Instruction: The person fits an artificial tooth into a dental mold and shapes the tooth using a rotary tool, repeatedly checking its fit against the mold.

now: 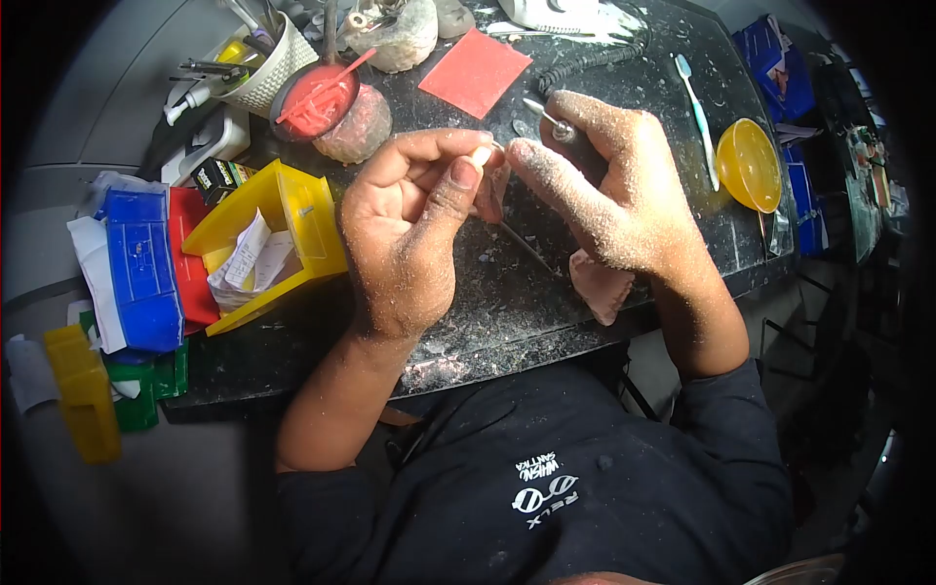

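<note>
My left hand (402,234) is closed, its thumb and index finger pinching a small ivory tooth-like piece (480,156). Pale dust coats my right hand (624,180), which is wrapped round a rotary handpiece (564,131) with a whitish bit pointing up and left. The right thumb tip comes close to the left fingertips; whether they touch I cannot tell. Partly hidden behind the left fingers is a pink piece (493,193). Another pink moulded piece (599,288) lies by the bench edge under my right wrist. Between them runs a thin metal rod (526,248).
A pink wax sheet (475,72), a pan of red wax strips (317,100) and a plaster model (395,34) are at the back. Yellow (317,224) and blue bins (144,268) stand left. A toothbrush (697,119) and yellow bowl (749,168) are right.
</note>
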A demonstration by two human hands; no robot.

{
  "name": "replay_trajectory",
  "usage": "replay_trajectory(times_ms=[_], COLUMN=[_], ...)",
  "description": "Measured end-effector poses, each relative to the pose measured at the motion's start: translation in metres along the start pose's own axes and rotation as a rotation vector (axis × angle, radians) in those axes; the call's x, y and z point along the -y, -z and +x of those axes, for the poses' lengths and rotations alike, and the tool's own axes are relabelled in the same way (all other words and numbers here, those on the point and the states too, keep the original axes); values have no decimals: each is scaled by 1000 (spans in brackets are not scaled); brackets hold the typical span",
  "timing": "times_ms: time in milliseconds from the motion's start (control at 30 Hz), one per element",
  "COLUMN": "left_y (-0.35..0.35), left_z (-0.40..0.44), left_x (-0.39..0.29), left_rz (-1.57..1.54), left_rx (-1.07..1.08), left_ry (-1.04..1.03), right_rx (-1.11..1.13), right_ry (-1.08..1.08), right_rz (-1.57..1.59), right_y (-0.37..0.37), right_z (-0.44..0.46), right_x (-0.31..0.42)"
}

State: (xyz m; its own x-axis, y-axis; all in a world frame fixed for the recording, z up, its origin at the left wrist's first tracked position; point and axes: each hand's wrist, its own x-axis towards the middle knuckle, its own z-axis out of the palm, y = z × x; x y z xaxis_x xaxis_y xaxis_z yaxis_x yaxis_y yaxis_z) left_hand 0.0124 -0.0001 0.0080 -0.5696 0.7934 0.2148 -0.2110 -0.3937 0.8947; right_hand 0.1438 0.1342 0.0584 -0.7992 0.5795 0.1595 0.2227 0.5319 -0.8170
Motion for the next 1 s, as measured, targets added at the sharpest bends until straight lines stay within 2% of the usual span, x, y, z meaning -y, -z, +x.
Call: replay_trajectory(times_ms=[100, 333, 400, 600, 833, 1000], left_y=[2, 8, 10, 5, 9, 7], left_z=[1, 2, 2, 1, 3, 2], left_x=[0, 3, 3, -3, 0, -2], left_rz=[-17, 26, 45, 42, 12, -13], left_rx=[29, 81, 114, 86, 136, 116], left_ry=[-1, -18, -13, 34, -6, 55], right_rx=[-14, 17, -27, -34, -28, -11], right_ry=[70, 44, 112, 98, 91, 80], right_rz=[4, -57, -39, 14, 5, -9], right_y=[-3, -2, -5, -8, -6, -5], right_z=[-1, 0, 0, -2, 0, -1], right_x=[-6, -2, -5, -8, -4, -5])
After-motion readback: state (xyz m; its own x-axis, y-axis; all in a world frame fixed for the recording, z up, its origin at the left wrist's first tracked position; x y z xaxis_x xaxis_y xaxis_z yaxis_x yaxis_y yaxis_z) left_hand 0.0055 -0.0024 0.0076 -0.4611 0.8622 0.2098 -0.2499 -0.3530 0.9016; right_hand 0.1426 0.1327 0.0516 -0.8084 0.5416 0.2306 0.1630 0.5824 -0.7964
